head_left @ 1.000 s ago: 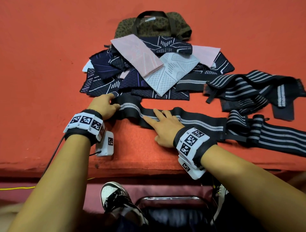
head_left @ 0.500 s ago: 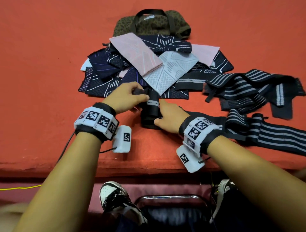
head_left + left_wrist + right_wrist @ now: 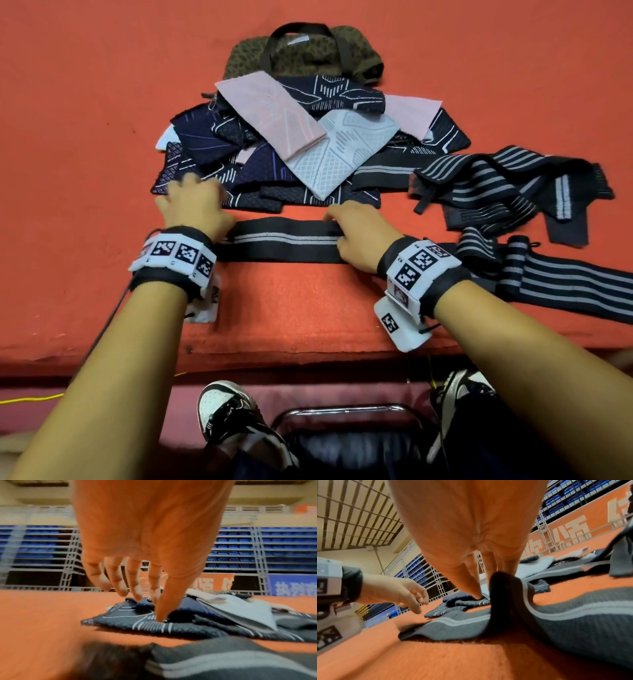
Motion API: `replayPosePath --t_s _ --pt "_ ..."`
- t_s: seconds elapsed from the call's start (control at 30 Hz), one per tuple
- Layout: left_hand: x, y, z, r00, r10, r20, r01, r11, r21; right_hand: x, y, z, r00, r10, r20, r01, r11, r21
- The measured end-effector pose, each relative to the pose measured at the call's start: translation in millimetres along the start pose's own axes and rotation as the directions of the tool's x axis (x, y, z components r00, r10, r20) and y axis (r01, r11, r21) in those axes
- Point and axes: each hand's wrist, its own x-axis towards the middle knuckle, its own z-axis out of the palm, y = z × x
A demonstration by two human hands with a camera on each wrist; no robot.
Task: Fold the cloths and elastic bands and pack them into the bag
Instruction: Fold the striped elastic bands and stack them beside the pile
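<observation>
A black elastic band with a grey stripe (image 3: 281, 241) lies flat on the orange table between my hands. My right hand (image 3: 356, 226) pinches a raised fold of this elastic band (image 3: 503, 588) at its right end, thumb against fingers. My left hand (image 3: 191, 195) hovers at the band's left end with relaxed fingers (image 3: 120, 588) and holds nothing; its thumb tip touches a dark patterned cloth (image 3: 145, 624). A pile of navy, pink (image 3: 270, 116) and pale grey (image 3: 342, 154) cloths lies just beyond. The brown spotted bag (image 3: 301, 54) sits behind the pile.
More striped black bands are heaped at the right (image 3: 507, 185), and one long band (image 3: 565, 284) runs off the right side. The table's front edge (image 3: 274, 356) is close to my wrists. Shoes and a chair frame (image 3: 342, 411) show below it.
The left hand folded the band's left end over to the right hand, then let go and drew back left. The band now lies flat between the hands, shorter than a second ago.
</observation>
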Motion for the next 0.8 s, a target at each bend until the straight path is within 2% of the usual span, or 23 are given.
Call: replayPosePath --t_s 0.03,0.1,0.17,0.23,0.3,0.37,0.43,0.53,0.63,0.8 --pt "-3.1 11.2 3.9 0.994 0.105 0.021 -0.104 0.994 -0.024 -0.6 -2.7 1.2 1.0 0.001 0.012 -0.001 0.999 0.034" --pt "-11.8 39.2 11.3 0.931 0.35 0.102 -0.324 0.922 -0.212 -0.1 -3.4 -0.2 0.999 0.044 -0.021 -0.042 0.995 0.092" --pt "-24.4 67.4 20.5 0.834 0.521 0.183 -0.426 0.818 -0.386 2.8 2.3 -8.7 0.989 0.086 -0.123 -0.077 0.994 0.072" --pt "-36.4 88.9 31.3 0.752 0.625 0.209 -0.495 0.744 -0.449 3.0 12.7 -19.8 0.98 0.111 -0.165 -0.117 0.993 -0.028" --pt "-42.3 98.8 43.7 0.721 0.652 0.235 -0.533 0.738 -0.413 -0.8 23.1 -27.2 0.983 0.165 -0.081 -0.176 0.971 -0.16" --pt "-41.7 101.1 51.6 0.719 0.638 0.274 -0.543 0.763 -0.352 -8.4 30.5 -28.1 0.966 0.249 0.075 -0.221 0.939 -0.264" --pt "-40.5 102.1 55.0 0.72 0.64 0.267 -0.556 0.763 -0.329 -15.4 35.7 -24.5 0.942 0.3 0.152 -0.241 0.917 -0.317" --pt "-42.3 109.2 51.3 0.691 0.692 0.208 -0.586 0.705 -0.399 -20.0 39.8 -22.7 0.927 0.358 0.113 -0.294 0.879 -0.377" --pt "-47.2 122.6 45.0 0.646 0.737 0.198 -0.651 0.667 -0.361 -20.5 40.6 -24.2 0.903 0.413 0.118 -0.33 0.843 -0.425" --pt "-52.5 129.8 40.7 0.649 0.73 0.213 -0.673 0.682 -0.287 -16.1 36.5 -25.6 0.894 0.432 0.117 -0.354 0.843 -0.406"
